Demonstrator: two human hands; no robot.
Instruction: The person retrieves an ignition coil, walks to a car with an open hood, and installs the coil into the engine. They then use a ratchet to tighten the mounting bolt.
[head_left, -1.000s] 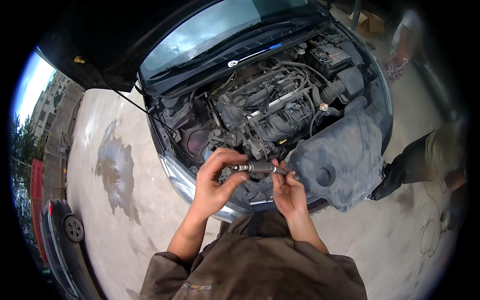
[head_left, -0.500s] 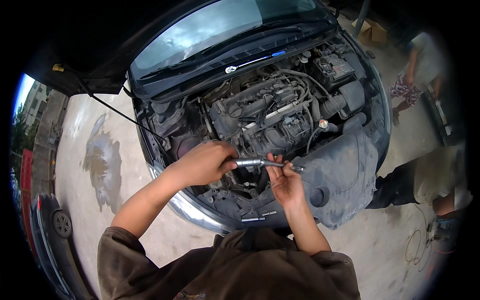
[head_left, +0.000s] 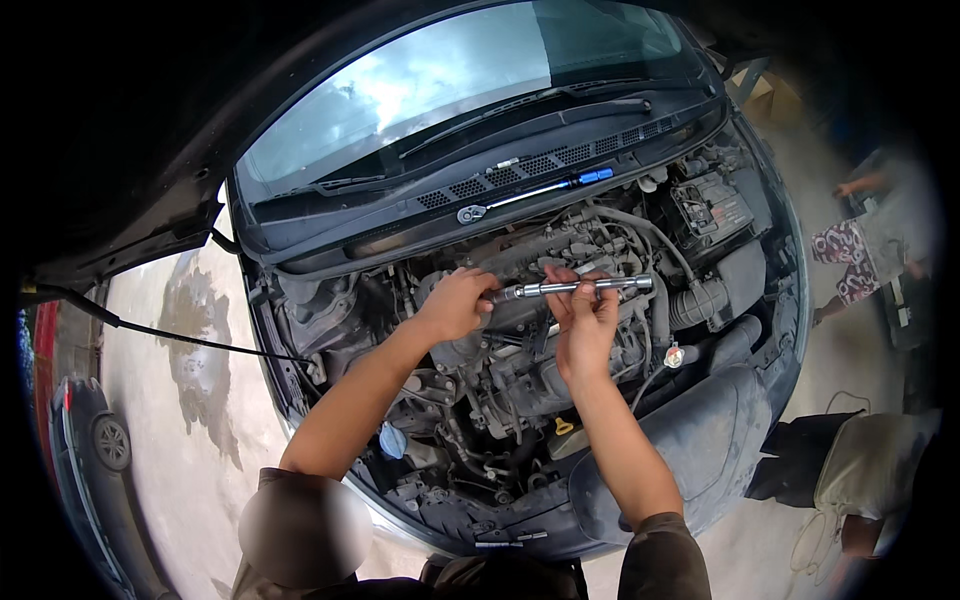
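Above the engine (head_left: pixel 535 375) of a dark car with its hood up, both my hands hold one silver socket extension bar (head_left: pixel 545 289). My left hand (head_left: pixel 455 305) is closed round its left end, which the fingers partly cover. With thumb and fingertips, my right hand (head_left: pixel 586 320) pinches the bar near its other end, where a longer socket (head_left: pixel 632 283) points right. On the cowl behind the engine lies a ratchet wrench (head_left: pixel 535 193) with a blue handle; a small silver socket (head_left: pixel 508 163) is beside it.
Small silver sockets (head_left: pixel 512 540) lie at the car's front edge. A dark plastic cover (head_left: pixel 690 440) rests at the front right. The battery (head_left: pixel 712 212) sits at the far right, and a prop rod (head_left: pixel 200 333) crosses on the left. People are at the right.
Both hands have carried the socket extension bar farther in over the engine. My right hand now pinches it, where its fingers were more open before. The view has shifted.
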